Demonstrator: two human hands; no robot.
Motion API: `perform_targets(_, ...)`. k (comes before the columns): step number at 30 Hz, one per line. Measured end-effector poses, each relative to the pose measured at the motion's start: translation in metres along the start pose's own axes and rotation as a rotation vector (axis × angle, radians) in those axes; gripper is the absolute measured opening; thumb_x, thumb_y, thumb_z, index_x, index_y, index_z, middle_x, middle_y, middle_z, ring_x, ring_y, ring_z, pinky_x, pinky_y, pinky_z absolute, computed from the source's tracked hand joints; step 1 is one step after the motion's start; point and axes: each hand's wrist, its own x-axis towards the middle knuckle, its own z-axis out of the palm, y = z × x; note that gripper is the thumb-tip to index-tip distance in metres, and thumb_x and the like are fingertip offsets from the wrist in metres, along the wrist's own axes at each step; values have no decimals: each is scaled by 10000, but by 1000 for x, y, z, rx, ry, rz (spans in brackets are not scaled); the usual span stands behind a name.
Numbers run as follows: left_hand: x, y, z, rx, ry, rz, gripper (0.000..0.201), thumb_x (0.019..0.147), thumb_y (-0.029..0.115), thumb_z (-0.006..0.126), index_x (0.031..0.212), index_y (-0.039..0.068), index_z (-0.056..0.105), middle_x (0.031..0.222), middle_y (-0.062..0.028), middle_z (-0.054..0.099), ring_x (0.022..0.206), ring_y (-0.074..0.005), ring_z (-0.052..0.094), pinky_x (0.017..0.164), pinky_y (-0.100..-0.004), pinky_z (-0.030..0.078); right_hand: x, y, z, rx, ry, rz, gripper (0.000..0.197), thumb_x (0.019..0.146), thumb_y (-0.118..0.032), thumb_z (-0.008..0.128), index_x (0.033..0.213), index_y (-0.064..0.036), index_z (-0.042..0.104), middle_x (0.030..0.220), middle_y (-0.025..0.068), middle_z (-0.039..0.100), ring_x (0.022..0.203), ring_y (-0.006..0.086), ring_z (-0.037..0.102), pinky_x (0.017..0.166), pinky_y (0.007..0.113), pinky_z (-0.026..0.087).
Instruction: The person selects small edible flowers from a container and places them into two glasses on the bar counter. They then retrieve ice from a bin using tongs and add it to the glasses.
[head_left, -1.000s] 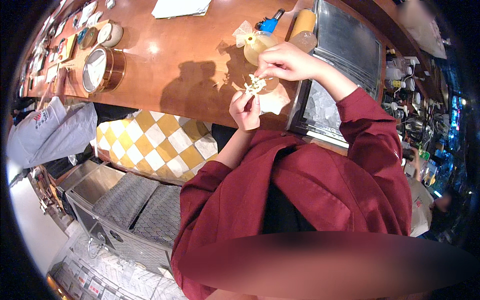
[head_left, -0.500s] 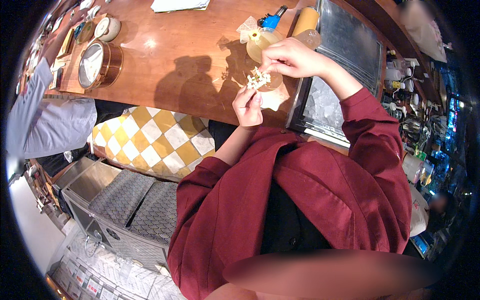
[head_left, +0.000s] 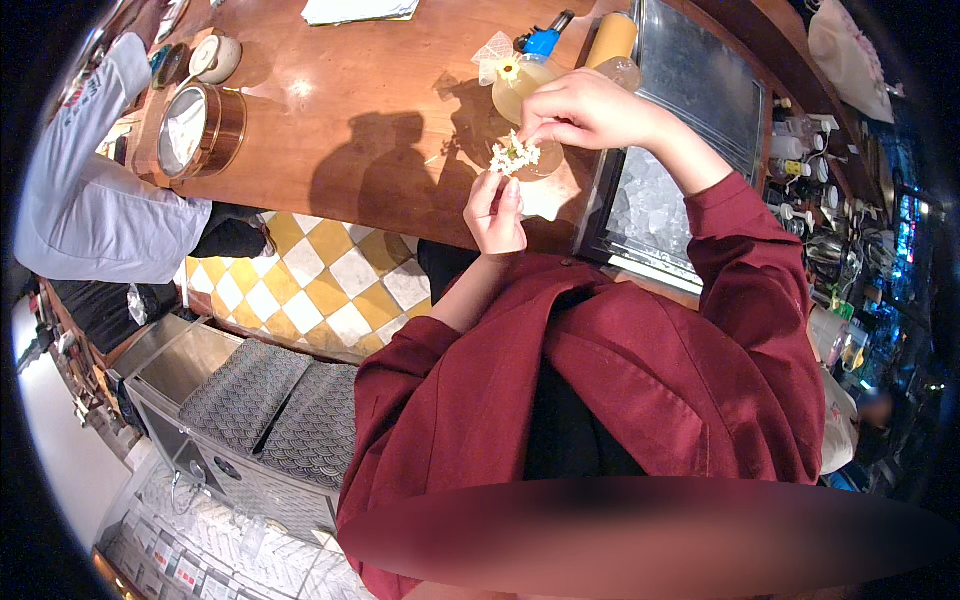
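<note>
Between my hands is a small sprig of white flowers (head_left: 513,155), held over the wooden counter (head_left: 400,60). My left hand (head_left: 495,215) pinches it from below between thumb and fingertips. From the upper right, my right hand (head_left: 575,112) has thumb and forefinger closed at the sprig's top edge; whatever they grip there is too small to make out. Under and behind the sprig shows a round glass (head_left: 548,163), partly covered by my hands. Just beyond my right hand stands a drink glass (head_left: 518,85) of pale yellow liquid, trimmed with a yellow flower (head_left: 509,69) and a whitish lacy piece.
A blue torch (head_left: 543,40) and an amber cylinder (head_left: 612,38) lie behind the drink. To the right is a metal-framed bin of ice (head_left: 648,205). A wooden tub (head_left: 215,130) and a white pot (head_left: 216,58) stand at left, near a person in a pale shirt (head_left: 100,200).
My hands stay nearly in place, with the sprig shifted very slightly. At left, the person in the pale shirt has moved further into view, toward the counter.
</note>
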Motion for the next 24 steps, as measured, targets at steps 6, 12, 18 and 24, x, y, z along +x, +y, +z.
perform_targets(6,7,23,17,336,123,1,117,872,7,633,985,-15,655,812,7,550,623,-24,457,533,-175,361,2,-7,-1,7,23,-12,131,879,-252,605,862,-123,621,749,42,599,723,260,594,630,389,442)
perform_targets(12,8,30,25,308,176,-49,86,865,5,649,946,-19,667,787,25,546,609,-18,442,517,-175,350,1,-12,0,-58,24,4,150,878,-247,603,839,-105,575,762,43,610,735,273,599,626,403,444)
perform_targets(18,8,32,27,249,163,-62,92,857,-11,651,947,-19,672,780,31,543,568,-11,417,481,-179,323,2,-12,2,-47,45,-14,166,874,-250,604,832,-98,550,755,54,603,735,284,598,622,411,443)
perform_targets(24,7,33,29,238,162,-68,87,856,-6,655,940,-14,677,752,38,530,562,-11,409,480,-183,314,2,-11,3,-70,49,-16,177,877,-254,599,827,-95,543,756,58,603,736,291,597,618,416,440)
